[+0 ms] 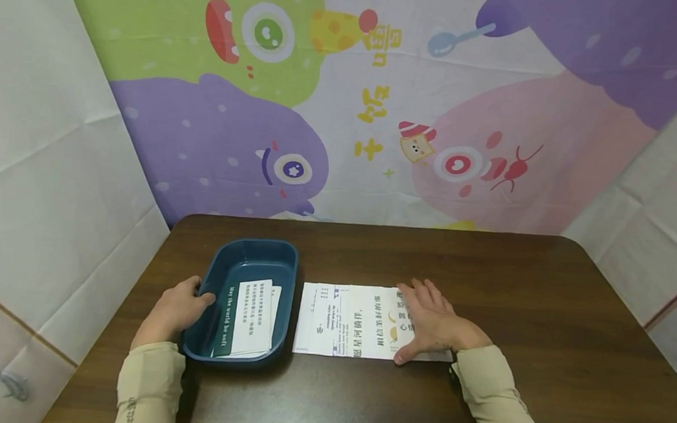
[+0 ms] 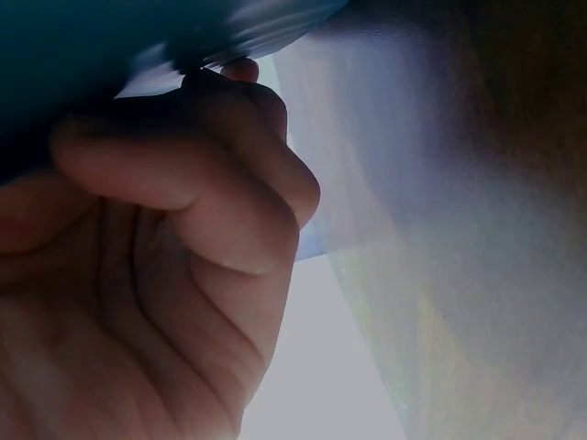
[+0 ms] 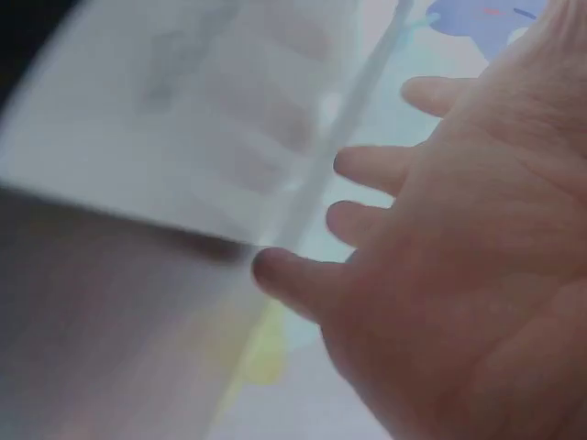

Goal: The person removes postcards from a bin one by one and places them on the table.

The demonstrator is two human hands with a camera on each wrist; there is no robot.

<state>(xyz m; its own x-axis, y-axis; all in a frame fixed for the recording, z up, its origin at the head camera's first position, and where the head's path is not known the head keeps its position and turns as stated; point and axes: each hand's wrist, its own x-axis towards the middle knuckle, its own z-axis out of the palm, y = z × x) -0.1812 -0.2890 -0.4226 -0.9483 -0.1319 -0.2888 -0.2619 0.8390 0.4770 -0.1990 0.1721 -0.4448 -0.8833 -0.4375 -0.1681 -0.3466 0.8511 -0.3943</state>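
A dark blue plastic basin [image 1: 295, 280] stands on the left of the table. Inside it lie a dark green card [image 1: 223, 340] with white lettering and white printed cards [image 1: 253, 316]. My left hand [image 1: 175, 311] grips the basin's left side, thumb over the rim; in the left wrist view the fingers [image 2: 243, 183] curl against its outer wall. To the right of the basin, white cards [image 1: 332, 321] with printed text lie in a strip on the table. My right hand [image 1: 433, 321] spreads over the strip's right end, fingers at its far edge and thumb at its near edge.
The brown wooden table [image 1: 362, 400] has rounded far corners. Behind it hangs a cloth [image 1: 346, 173] with cartoon monsters. White sheeting [image 1: 59, 123] covers the wall at the left, and more pale panels stand at the right.
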